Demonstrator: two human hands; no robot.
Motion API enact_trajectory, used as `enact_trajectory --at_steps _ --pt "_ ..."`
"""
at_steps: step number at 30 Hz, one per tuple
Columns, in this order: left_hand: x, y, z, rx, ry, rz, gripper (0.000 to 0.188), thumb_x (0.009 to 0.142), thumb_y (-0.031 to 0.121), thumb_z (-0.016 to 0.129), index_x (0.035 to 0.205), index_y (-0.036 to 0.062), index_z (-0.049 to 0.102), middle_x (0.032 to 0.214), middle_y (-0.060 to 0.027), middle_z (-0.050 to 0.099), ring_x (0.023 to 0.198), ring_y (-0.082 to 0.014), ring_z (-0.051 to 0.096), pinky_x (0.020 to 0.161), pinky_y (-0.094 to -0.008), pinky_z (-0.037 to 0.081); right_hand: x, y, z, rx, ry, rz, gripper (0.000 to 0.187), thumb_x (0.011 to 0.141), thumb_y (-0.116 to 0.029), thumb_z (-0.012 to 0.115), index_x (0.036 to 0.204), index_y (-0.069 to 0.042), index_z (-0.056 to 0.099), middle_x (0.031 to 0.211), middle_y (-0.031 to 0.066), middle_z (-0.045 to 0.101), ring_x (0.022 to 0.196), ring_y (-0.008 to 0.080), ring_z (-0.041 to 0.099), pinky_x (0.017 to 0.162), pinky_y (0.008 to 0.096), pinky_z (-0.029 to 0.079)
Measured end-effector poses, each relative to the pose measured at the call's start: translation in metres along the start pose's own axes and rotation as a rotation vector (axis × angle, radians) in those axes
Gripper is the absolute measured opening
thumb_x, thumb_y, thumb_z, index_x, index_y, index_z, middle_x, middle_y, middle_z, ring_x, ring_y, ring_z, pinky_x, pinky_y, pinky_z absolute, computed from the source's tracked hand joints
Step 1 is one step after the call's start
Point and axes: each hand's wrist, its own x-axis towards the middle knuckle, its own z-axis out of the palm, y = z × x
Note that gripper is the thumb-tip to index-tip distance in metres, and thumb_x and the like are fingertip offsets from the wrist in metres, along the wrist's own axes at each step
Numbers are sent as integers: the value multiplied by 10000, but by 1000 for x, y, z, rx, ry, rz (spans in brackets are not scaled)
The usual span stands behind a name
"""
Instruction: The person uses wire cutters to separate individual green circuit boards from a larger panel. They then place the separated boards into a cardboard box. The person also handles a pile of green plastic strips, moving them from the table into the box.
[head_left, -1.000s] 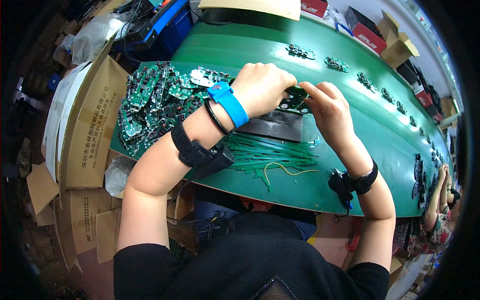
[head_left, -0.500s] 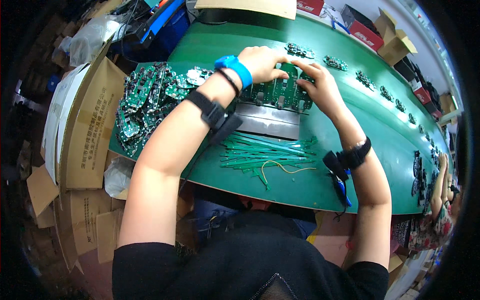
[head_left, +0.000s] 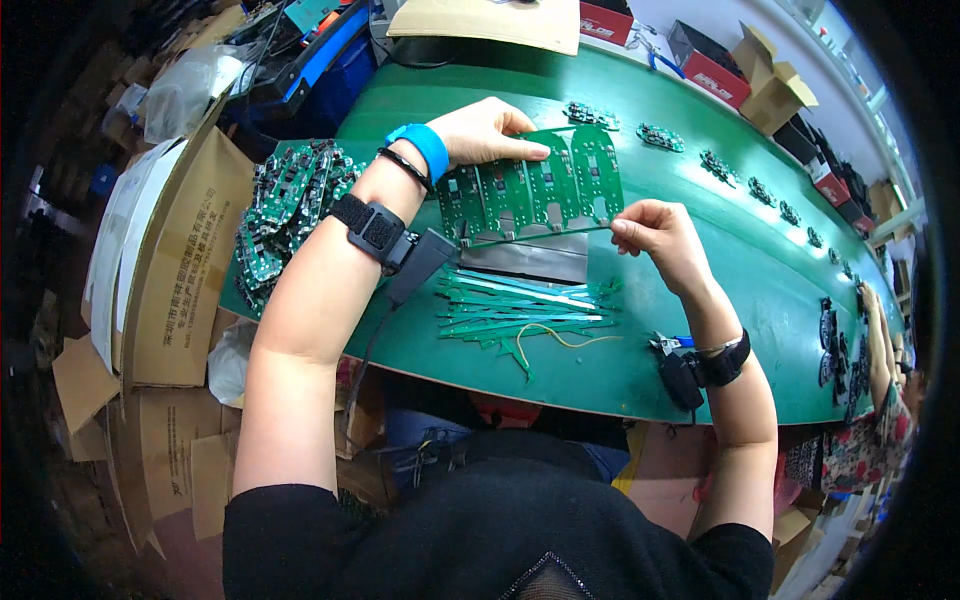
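Note:
A green circuit board panel point(head_left: 545, 183), made of several joined boards, is held tilted above the bench. My left hand point(head_left: 490, 133) grips its upper edge, thumb across the front face. The fingers of my right hand point(head_left: 655, 238) pinch the lower right corner, at the end of the panel's thin edge strip. Below the panel, a flat grey metal plate point(head_left: 525, 258) lies on the green bench, partly covered by it. Nearer to me is a loose pile of thin green strips point(head_left: 520, 305), with a yellow wire point(head_left: 565, 341) curving over its near side.
A heap of circuit boards point(head_left: 300, 205) lies left of my left forearm. Small boards point(head_left: 660, 138) run in a row along the far side. Cutting pliers point(head_left: 668, 343) lie beside my right wrist. A cardboard box point(head_left: 190, 260) stands at the left; another person's arm point(head_left: 880, 345) is at far right.
The panel has been raised and tilted so its face shows. My right hand has moved from the top edge down to the lower right corner; my left hand has shifted slightly left.

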Motion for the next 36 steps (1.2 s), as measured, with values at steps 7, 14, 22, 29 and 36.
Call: enact_trajectory --at_steps 7,14,22,29,36 --pt "-14 -5 8 -336 -29 -140 289 899 342 631 889 57 683 754 46 647 646 -16 534 593 -191 444 -52 8 19 -192 120 -243 83 796 -56 705 853 2 690 705 52 657 653 102 602 627 246 493" --pt "-22 2 15 -385 -97 -79 319 899 352 627 922 38 675 806 28 658 685 -27 562 636 -196 472 -57 -28 35 -1215 341 -925 596 700 -168 708 1275 -159 553 1194 67 544 1128 263 503 941 396 416" --pt "-55 41 -8 -124 -36 -96 810 875 729 269 1134 63 652 1028 -88 673 957 -137 618 849 -275 453 -4 -73 46 -728 261 -767 158 778 -115 669 909 -38 627 802 128 578 731 315 587 641 363 473" --pt "-53 0 -17 -112 72 87 431 826 396 700 1033 18 684 914 -46 685 854 -89 593 819 -257 461 43 -46 55 -629 162 -461 195 833 -117 656 952 36 639 829 137 620 728 209 591 647 311 464" --pt "-46 -12 -3 -62 132 31 314 795 269 749 966 11 699 854 -31 683 779 -73 584 733 -231 472 54 -26 55 -705 193 -506 202 827 -127 658 954 29 643 834 164 639 715 239 614 657 323 468"
